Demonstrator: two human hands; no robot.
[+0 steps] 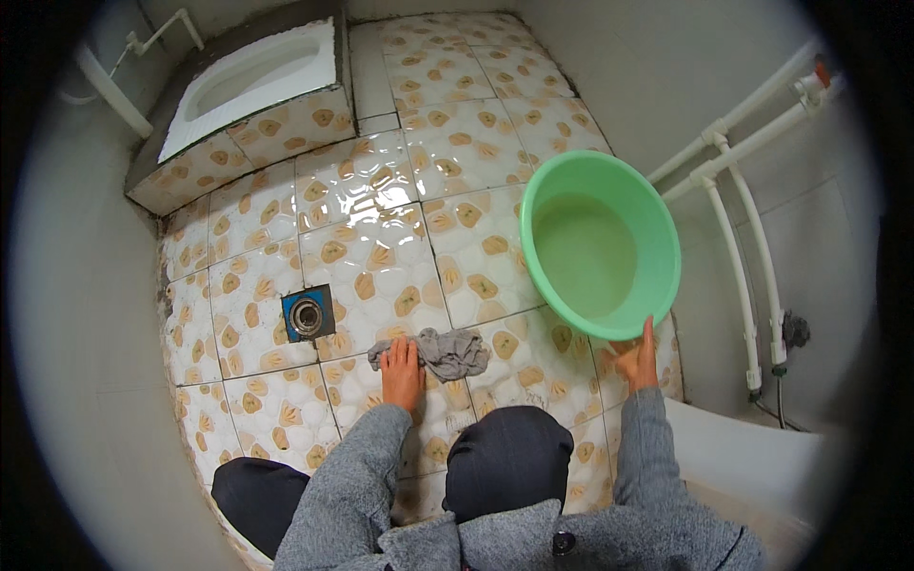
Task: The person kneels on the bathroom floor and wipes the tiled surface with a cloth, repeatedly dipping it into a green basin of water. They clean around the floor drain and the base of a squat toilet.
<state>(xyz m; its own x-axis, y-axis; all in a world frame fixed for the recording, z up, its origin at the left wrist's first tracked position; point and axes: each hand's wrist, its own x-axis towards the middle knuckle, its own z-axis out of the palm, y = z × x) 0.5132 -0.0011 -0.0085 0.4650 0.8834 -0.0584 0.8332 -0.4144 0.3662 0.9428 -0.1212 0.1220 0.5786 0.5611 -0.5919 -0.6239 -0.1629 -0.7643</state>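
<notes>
The grey cloth (455,354) lies crumpled on the tiled floor (495,285), its long axis running roughly from nine to three o'clock. The left hand (404,376) is the nearer one: its fingers are stretched out, unclenched, and rest on the cloth's left part, so most of the bunched fabric sits at three o'clock from them. The green basin (659,221) stands at two o'clock from the cloth, with a strip of tile between them, and holds cloudy water (586,257). The right hand (636,362) is at the basin's five o'clock edge, thumb raised by the rim; its other fingers are partly hidden and blurred, so I cannot tell whether they grasp it. A dark-clad knee (509,462) rises between the forearms, at five o'clock from the cloth, bounding the space on the near side. The floor drain (307,315) is at ten o'clock from the left hand, and the squat toilet (249,88) sits on its raised step at eleven. White pipes (752,147) line the wall at one o'clock from the right hand, just beyond the basin.
</notes>
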